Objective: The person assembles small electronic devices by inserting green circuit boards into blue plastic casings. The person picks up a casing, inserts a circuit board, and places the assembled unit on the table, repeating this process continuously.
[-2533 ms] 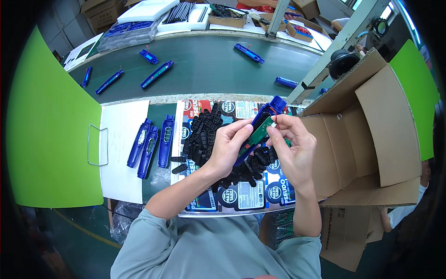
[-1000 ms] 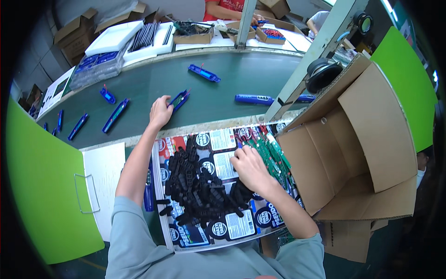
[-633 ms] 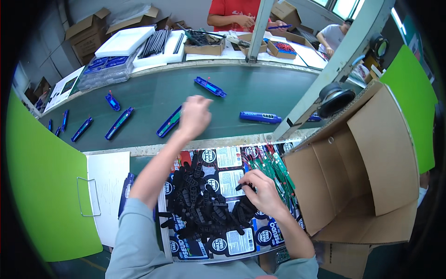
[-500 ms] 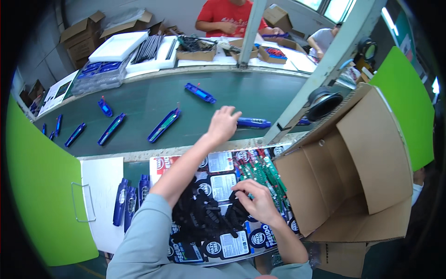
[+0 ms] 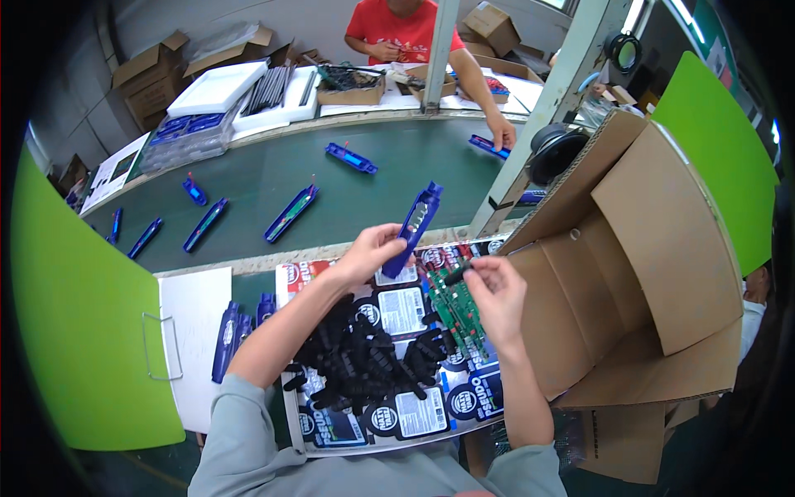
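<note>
My left hand (image 5: pixel 370 253) grips a blue plastic casing (image 5: pixel 418 217), tilted up over the printed work surface (image 5: pixel 418 414). Facing it, my right hand (image 5: pixel 500 300) pinches a small black cylindrical piece (image 5: pixel 456 275) between thumb and fingertips, apart from the casing. Below my hands lies a loose heap of black pieces (image 5: pixel 356 360). Beside the heap, under my right hand, long green circuit boards (image 5: pixel 455 315) lie in a bundle. Several more blue casings (image 5: pixel 225 341) rest left of my left forearm, partly hidden by it.
Blue casings with boards inside (image 5: pixel 291 214) lie spread along the green belt (image 5: pixel 248 182). Across it, a person in red (image 5: pixel 406 37) reaches to another casing (image 5: pixel 489 147). An open cardboard box (image 5: pixel 613 306) and a post (image 5: pixel 509 174) stand right; a green panel (image 5: pixel 91 331) stands left.
My left hand has picked up the casing from the belt and drawn it nearer. My right hand has risen from the black heap with a piece. The person opposite now reaches onto the belt.
</note>
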The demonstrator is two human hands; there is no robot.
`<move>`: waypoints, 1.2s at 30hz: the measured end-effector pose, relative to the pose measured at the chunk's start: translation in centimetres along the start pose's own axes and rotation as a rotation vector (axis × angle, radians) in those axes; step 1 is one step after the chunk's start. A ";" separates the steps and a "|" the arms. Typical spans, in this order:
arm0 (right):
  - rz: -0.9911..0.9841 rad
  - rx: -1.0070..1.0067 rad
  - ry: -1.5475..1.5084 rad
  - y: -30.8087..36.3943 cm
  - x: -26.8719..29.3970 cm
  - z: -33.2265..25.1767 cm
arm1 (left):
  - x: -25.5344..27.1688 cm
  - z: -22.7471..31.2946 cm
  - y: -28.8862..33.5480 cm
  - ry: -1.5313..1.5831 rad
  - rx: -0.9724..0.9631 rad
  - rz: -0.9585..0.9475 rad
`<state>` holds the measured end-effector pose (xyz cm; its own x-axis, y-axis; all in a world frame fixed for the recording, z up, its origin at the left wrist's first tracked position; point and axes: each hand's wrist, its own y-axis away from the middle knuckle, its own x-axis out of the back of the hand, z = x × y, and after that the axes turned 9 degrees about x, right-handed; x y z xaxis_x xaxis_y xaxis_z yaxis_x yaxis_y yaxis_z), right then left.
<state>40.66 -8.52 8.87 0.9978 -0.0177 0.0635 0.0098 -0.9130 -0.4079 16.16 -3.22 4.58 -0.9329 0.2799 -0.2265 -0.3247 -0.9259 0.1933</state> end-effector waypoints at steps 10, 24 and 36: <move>-0.092 0.425 0.521 -0.6 -6.1 -3.3 | -4.8 -0.9 9.3 0.075 -0.081 0.122; -0.072 0.193 0.413 1.5 -5.1 -4.5 | -6.8 -1.8 10.7 -0.371 -0.371 0.472; -0.255 0.020 0.066 1.1 -2.0 -4.7 | -7.1 -0.4 12.1 -0.273 -0.324 0.462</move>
<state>38.32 -11.42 12.60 0.9566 0.1844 0.2256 0.2620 -0.8832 -0.3891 18.91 -16.55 8.13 -0.9857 -0.1524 0.0722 0.1452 -0.9848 -0.0957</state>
